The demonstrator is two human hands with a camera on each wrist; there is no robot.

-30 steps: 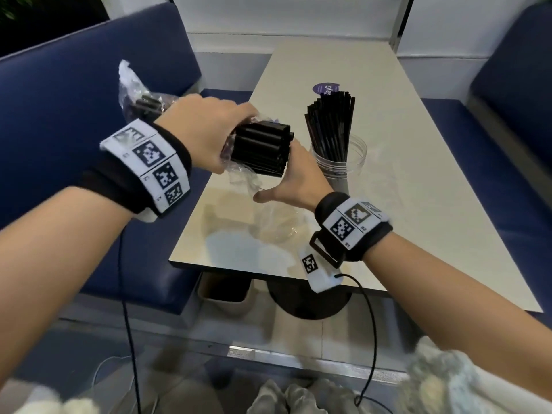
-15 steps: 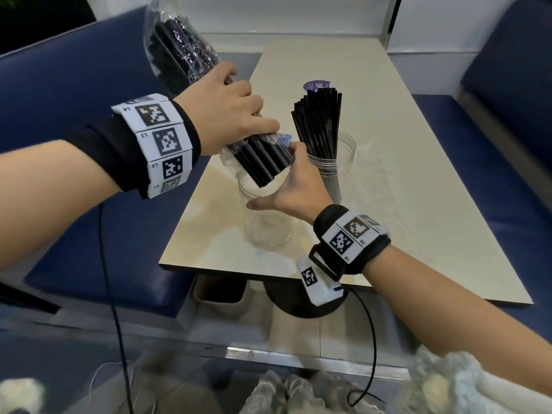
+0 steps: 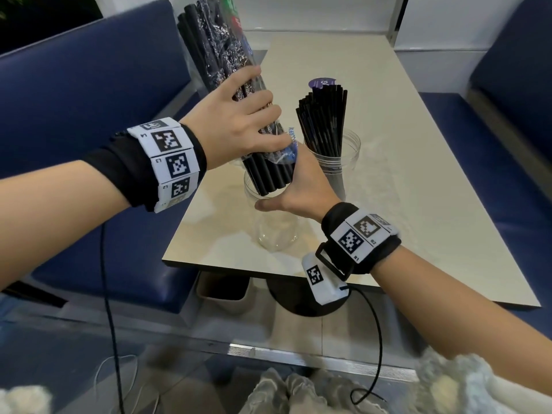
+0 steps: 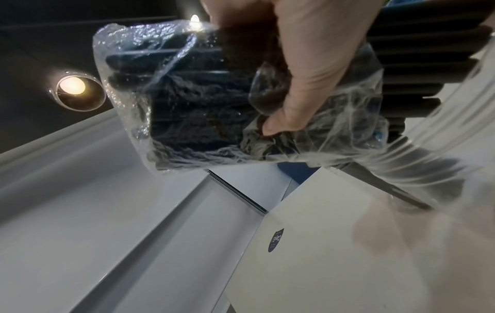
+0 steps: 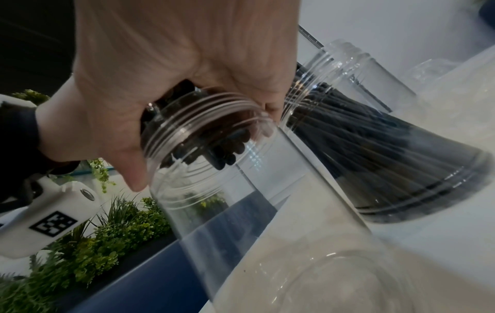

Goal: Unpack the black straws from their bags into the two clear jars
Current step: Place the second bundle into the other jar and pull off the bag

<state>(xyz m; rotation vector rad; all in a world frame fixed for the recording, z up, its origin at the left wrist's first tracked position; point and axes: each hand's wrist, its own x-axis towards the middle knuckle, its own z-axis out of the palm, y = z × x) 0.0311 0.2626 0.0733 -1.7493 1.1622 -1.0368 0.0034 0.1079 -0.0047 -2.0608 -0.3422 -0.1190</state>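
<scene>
Blue bench seats (image 3: 89,94) stand on both sides of a pale counter (image 3: 403,186) that runs from centre to the upper part of the head view; a small dark round sticker (image 3: 321,83) lies on it, behind the jars.

Left hand (image 3: 236,124), centre-left of the head view, has its fingers curled round a clear plastic bag (image 3: 218,46) full of black straws (image 3: 268,177). Bag is tilted, closed end up toward the top of the frame, open end down; straw ends stick out of the bag and reach into the mouth of the near jar (image 3: 276,234). In the left wrist view the thumb (image 4: 292,118) presses into the crinkled plastic (image 4: 187,89).

Right hand (image 3: 301,189) is at the rim of the near jar, just under the bag. In the right wrist view the fingers (image 5: 270,101) and thumb wrap the threaded neck of this jar (image 5: 241,180), w/ straw tips (image 5: 227,152) seen just inside the mouth; rest of the jar is clear.

Second jar (image 3: 331,156) stands just beside, to the right in the head view, touching or almost touching the near one, and already holds a fanned bundle of thin black straws (image 3: 324,115).

Green plants (image 5: 93,233) show at lower left of the right wrist view.
</scene>
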